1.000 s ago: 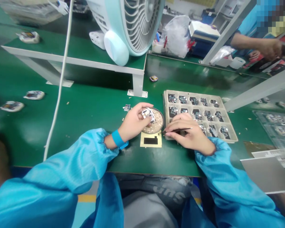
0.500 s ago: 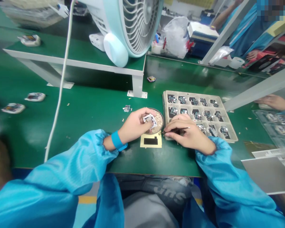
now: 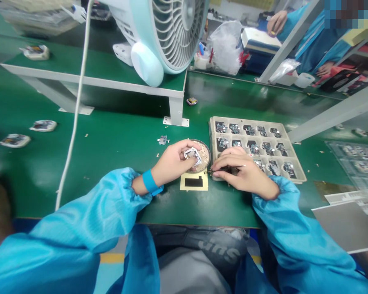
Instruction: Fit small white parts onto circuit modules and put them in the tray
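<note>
My left hand point(image 3: 172, 161) is closed on a small white device housing point(image 3: 192, 156) with electronic parts inside, above a round dish point(image 3: 205, 155) of small pale bits. Between the fingers of my right hand point(image 3: 241, 169) is a pair of dark tweezers point(image 3: 227, 168), tips pointing left past the dish's lower right edge. A yellow sheet with a black cut piece point(image 3: 194, 181) lies just below the dish. Right beside my right hand stands a pale compartment tray point(image 3: 297, 173), its pockets holding small circuit boards. One loose circuit board point(image 3: 162, 140) lies left of the dish.
A light-blue fan point(image 3: 147, 65) stands on a raised green shelf point(image 3: 104, 69), and its white cable point(image 3: 77, 102) hangs down at left. Several white housings point(image 3: 15, 140) lie on the left. A grey post point(image 3: 334, 110) slants across the right. A co-worker's hand point(image 3: 277, 22) shows behind.
My hands stay nearly in place with the housing and the tweezers. A co-worker's hand has come over the box at the back; another hand at the right edge has gone from view.
</note>
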{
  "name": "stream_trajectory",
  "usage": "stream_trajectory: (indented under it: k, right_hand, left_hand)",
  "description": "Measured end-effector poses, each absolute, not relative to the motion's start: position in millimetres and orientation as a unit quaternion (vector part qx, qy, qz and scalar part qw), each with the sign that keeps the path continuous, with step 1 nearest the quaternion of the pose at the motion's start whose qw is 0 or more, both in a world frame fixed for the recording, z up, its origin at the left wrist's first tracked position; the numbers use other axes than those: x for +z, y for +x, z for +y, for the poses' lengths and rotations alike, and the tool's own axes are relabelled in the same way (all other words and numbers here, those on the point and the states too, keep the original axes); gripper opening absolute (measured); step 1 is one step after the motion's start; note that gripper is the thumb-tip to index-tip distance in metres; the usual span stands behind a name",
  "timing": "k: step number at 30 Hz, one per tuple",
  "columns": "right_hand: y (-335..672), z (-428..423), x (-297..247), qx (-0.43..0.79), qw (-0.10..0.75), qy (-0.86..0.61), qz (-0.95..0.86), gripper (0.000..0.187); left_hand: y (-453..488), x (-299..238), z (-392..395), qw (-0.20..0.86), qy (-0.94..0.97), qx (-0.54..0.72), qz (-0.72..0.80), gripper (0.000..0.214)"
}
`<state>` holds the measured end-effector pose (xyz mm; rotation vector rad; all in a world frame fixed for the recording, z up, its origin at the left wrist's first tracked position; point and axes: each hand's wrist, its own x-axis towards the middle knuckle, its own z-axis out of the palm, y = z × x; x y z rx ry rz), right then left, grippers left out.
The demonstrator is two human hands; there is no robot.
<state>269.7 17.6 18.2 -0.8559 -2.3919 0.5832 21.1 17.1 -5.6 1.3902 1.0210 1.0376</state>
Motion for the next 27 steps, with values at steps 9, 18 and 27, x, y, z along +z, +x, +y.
stream_trajectory:
  k: [9, 18, 27]
  right_hand:
    - [267.3, 13.0, 26.3, 0.248, 0.421, -0.293, -0.822, 0.016]
    - [259.3, 12.0, 17.0, 0.166, 0.466, -0.249, -0.833, 0.030]
    - [259.7, 11.3, 15.6, 0.160, 0.463, -0.256, -0.833, 0.029]
  left_hand:
    - [21.5, -7.3, 16.5, 0.537, 0.575, 0.449, 0.424, 0.028]
    - [22.5, -6.0, 16.2, 0.515, 0.596, 0.456, 0.413, 0.021]
    - [22.8, -5.4, 14.9, 0.485, 0.617, 0.452, 0.424, 0.018]
